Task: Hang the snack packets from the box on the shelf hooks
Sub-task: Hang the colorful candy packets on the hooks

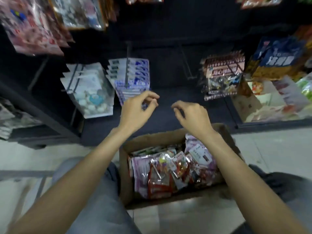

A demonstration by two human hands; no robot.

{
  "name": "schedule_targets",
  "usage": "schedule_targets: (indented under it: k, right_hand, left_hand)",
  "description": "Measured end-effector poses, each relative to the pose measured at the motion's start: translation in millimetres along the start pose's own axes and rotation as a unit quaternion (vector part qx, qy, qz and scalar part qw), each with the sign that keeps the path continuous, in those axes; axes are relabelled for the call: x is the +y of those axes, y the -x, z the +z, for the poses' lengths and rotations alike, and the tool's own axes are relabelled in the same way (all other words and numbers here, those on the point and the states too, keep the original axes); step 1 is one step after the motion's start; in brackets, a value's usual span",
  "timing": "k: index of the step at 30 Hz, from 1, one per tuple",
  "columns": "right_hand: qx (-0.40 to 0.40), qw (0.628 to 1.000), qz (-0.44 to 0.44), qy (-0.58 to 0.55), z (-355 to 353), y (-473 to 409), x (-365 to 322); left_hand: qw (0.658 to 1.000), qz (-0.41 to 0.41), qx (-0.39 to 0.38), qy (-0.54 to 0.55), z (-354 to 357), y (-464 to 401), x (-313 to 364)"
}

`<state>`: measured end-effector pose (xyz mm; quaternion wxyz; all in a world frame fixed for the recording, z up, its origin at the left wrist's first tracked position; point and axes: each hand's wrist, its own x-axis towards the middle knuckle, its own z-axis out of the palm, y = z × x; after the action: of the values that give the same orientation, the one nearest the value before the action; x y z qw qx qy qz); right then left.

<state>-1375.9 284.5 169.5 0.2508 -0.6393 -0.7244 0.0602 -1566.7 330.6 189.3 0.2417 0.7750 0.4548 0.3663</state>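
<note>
Head view looks down on a cardboard box at 6 o'clock, set on the floor between the person's knees, probably so packets are within reach of both hands. The snack packets fill it in a loose heap: crinkled foil, purple, red and white, some with card hang tabs.

Left hand hangs above the box toward 12 o'clock, fingers curled with the tips drawn together; something small and dark may sit between them, but blur hides it, so I cannot tell what it holds. Right hand is beside it, fingers loosely curled and holding nothing visible.

Hooks at 11 o'clock carry blue and white packets; a bare hook stands at 1 o'clock, likely the next target.
</note>
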Motion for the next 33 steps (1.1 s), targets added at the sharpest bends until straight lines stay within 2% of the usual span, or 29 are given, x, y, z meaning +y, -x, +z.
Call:
schedule_targets:
  k: [3, 6, 12, 15, 18, 20, 24, 28, 31, 33]
  right_hand:
    - [-0.137, 0.990, 0.038, 0.025, 38.8, 45.8, 22.8]
    - [-0.254, 0.964, 0.081, 0.007, 82.3, 76.3, 49.1]
    - [-0.348, 0.916, 0.197, 0.021, 155.1, 113.1, 110.0]
    - [-0.365, 0.893, 0.263, 0.001, 183.3, 123.6, 135.4]
    - [-0.358, 0.890, 0.282, -0.012, 209.9, 130.7, 152.2]
    - [-0.376, 0.889, 0.262, 0.008, 226.8, 131.9, 157.9]
    - [-0.439, 0.874, 0.200, 0.058, 250.7, 124.4, 163.5]
    - [-0.476, 0.855, 0.185, 0.085, 264.6, 120.3, 168.0]
    - [-0.427, 0.880, 0.174, 0.115, 270.2, 121.1, 167.7]
    - [-0.394, 0.897, 0.185, 0.081, 272.3, 123.2, 165.3]
  left_hand:
    - [0.989, -0.073, -0.120, -0.037, 35.0, 42.7, -43.4]
    - [0.962, -0.158, -0.216, -0.058, 68.8, 77.6, -87.1]
    - [0.918, -0.245, -0.292, -0.104, 140.2, 122.0, -153.2]
    - [0.893, -0.297, -0.311, -0.132, 178.3, 135.9, -172.4]
    - [0.864, -0.352, -0.321, -0.164, 210.5, 149.8, -185.6]
    - [0.858, -0.362, -0.323, -0.166, 225.6, 158.6, -195.4]
    - [0.851, -0.329, -0.355, -0.203, 241.4, 164.6, -215.8]
    - [0.831, -0.355, -0.373, -0.209, 245.2, 165.0, -226.8]
    - [0.840, -0.344, -0.359, -0.218, 242.7, 163.9, -230.4]
    - [0.848, -0.362, -0.336, -0.191, 241.3, 164.1, -232.3]
